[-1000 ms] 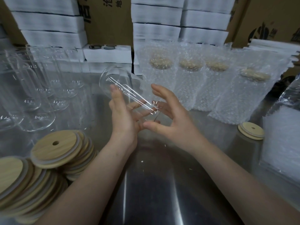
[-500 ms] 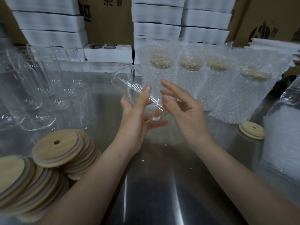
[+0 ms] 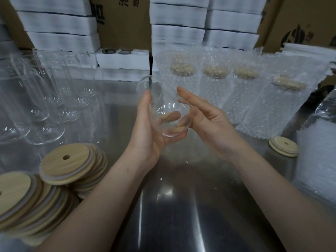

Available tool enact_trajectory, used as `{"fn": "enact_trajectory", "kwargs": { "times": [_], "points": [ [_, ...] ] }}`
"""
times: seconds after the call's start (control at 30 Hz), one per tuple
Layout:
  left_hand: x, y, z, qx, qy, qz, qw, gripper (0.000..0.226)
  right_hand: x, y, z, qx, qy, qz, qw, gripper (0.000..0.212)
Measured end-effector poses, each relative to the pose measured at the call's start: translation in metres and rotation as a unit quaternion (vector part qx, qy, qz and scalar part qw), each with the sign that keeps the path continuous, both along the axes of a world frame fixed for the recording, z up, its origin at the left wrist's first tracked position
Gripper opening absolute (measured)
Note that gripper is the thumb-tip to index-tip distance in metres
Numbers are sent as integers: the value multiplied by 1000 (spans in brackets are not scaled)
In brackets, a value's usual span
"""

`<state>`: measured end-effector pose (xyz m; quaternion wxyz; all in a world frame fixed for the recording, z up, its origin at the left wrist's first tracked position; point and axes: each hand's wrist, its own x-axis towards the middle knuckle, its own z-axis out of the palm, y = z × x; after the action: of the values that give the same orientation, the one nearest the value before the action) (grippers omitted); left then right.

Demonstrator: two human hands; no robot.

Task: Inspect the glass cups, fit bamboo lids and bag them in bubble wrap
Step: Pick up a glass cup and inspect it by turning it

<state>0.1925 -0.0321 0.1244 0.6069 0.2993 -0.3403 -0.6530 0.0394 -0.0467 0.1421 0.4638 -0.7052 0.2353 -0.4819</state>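
A clear glass cup is held tilted above the steel table, one end pointing away from me. My left hand cradles it from the left and below, thumb along its side. My right hand touches its right side with fingers spread. Bamboo lids with a straw hole lie in overlapping stacks at lower left. Several bare glass cups stand at the left. Several bubble-wrap bags holding lidded cups stand in a row behind my hands.
One cup with a bamboo lid stands at the right, beside a pile of flat bubble-wrap bags. White foam trays and cardboard boxes are stacked along the back. The steel table stretches toward me.
The cup has turned between my hands and shifted right, from lying slanted up-left to sitting more upright with its far end away from me. My right hand's fingers have spread.
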Motion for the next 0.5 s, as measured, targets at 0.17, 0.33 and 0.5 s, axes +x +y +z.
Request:
{"fn": "enact_trajectory", "kwargs": {
  "times": [0.17,0.33,0.5],
  "points": [
    [2,4,2,13,54,-64,996,76,-4,-1,3,-28,36,23,999,60],
    [2,4,2,51,106,-73,990,80,-5,1,5,-51,56,30,997,71],
    [-5,4,4,64,150,-59,985,82,4,8,3,-113,97,-52,987,74]
  ]
}}
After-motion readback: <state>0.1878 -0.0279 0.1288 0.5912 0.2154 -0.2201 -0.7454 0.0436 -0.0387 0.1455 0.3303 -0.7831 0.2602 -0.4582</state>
